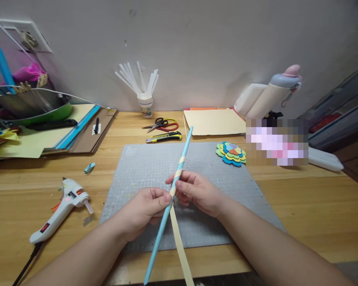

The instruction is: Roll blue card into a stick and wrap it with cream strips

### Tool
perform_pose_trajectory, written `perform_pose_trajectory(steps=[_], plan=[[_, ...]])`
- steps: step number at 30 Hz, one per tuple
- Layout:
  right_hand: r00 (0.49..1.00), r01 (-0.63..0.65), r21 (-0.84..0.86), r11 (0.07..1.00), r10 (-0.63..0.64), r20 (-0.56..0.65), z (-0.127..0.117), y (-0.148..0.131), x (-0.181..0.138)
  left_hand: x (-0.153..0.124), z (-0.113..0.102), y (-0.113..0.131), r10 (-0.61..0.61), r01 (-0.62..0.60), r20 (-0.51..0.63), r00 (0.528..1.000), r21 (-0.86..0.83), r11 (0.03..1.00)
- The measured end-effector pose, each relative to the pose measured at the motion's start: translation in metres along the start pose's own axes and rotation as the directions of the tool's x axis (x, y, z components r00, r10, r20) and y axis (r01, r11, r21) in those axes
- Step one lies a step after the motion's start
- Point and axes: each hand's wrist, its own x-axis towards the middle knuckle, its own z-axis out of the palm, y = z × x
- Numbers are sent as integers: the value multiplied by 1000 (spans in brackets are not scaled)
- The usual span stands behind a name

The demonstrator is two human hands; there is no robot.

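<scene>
A long light-blue paper stick slants from the near table edge up toward the back, above a grey cutting mat. A pale yellow paper strip is wound partly round its middle and trails down toward me. My left hand is closed on the stick just below the wound part. My right hand pinches the stick and strip from the right side.
A white glue gun lies on the wooden table at left. Scissors and a yellow utility knife lie behind the mat. A layered paper flower, a cup of glue sticks, paper sheets and a bottle sit farther back.
</scene>
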Motion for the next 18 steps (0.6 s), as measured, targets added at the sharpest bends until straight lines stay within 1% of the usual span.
perform_pose_trajectory(steps=[2, 3, 5, 7, 9, 11, 12, 13, 14, 15, 16, 17, 18], plan=[[998, -41, 3, 999, 41, 46, 1, 1, -1, -1, 0, 1, -7, 7, 15, 1000, 5, 1000], [998, -47, 10, 999, 47, 49, 2, 1, -2, -1, 0, 1, -11, 11, 10, 1000, 7, 1000], [1000, -25, 21, 999, 25, 12, 2, 0, -2, -1, -2, 1, -23, 24, -21, 1000, 8, 1000], [998, 33, 17, 999, -32, -61, 1, -3, -1, -2, -3, 2, -31, 33, -61, 998, 43, 999], [981, 112, -8, 994, -112, -159, -1, -7, 0, -4, -5, 4, -8, 20, -92, 996, 135, 991], [939, 210, -48, 976, -215, -270, -4, -10, 2, -5, -8, 7, 58, -18, -137, 989, 281, 960], [915, 249, -69, 966, -258, -310, -6, -12, 2, -6, -10, 8, 106, -35, -174, 979, 370, 928], [900, 271, -86, 959, -284, -331, -7, -13, 2, -6, -12, 9, 176, -54, -214, 961, 476, 878], [901, 270, -96, 958, -287, -327, -8, -14, 2, -6, -15, 10, 266, -71, -241, 933, 602, 796], [916, 249, -100, 963, -268, -299, -9, -15, 2, -6, -18, 12, 369, -78, -247, 896, 731, 678], [938, 218, -106, 970, -239, -253, -9, -16, 1, -6, -22, 13, 472, -72, -226, 852, 844, 532], [957, 193, -118, 974, -213, -194, -9, -17, 1, -6, -25, 15, 558, -52, -186, 809, 922, 383], [969, 186, -141, 972, -205, -135, -9, -17, 0, -7, -30, 18, 620, -28, -140, 772, 967, 253]])
